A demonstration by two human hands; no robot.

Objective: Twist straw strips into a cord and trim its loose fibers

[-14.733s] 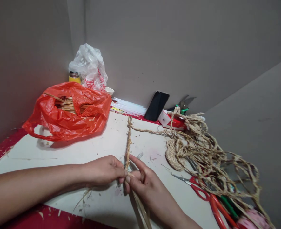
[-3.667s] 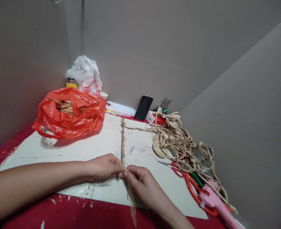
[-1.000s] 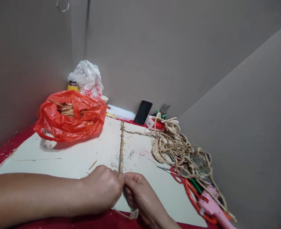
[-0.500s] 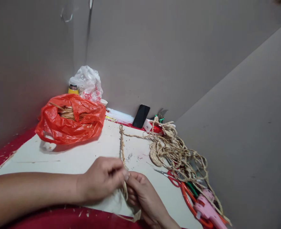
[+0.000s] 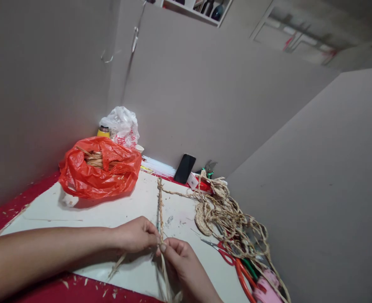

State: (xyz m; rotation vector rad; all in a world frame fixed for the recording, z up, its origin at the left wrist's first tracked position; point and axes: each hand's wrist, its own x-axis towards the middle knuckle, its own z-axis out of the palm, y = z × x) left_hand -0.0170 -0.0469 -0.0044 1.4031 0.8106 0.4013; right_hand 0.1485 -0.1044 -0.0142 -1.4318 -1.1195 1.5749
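A thin braided straw cord [image 5: 160, 206] runs down the white board [image 5: 100, 223] toward me. At its lower end my left hand [image 5: 138, 235] pinches the strands from the left. My right hand [image 5: 181, 256] grips the same spot from the right, thumb on top. Loose flat straw strands [image 5: 164, 273] hang below my fingers toward the table edge, and another strand end [image 5: 118, 265] sticks out under my left wrist. From the cord's far end, a thinner length leads right to a tangled pile of braided straw rope [image 5: 223, 210].
A red plastic bag [image 5: 110, 185] holding straw sits at the left, before a white bag [image 5: 122, 124] and a yellow jar [image 5: 103, 132]. A phone [image 5: 185, 168] leans at the back. Scissors [image 5: 225, 252], pruning shears [image 5: 209, 168] and a pink glue gun [image 5: 267, 286] lie around the rope.
The view has tilted up, showing a shelf at the top. My left hand has gone from a blurred, raised fist to a pinch on the braid, against my right fingers.
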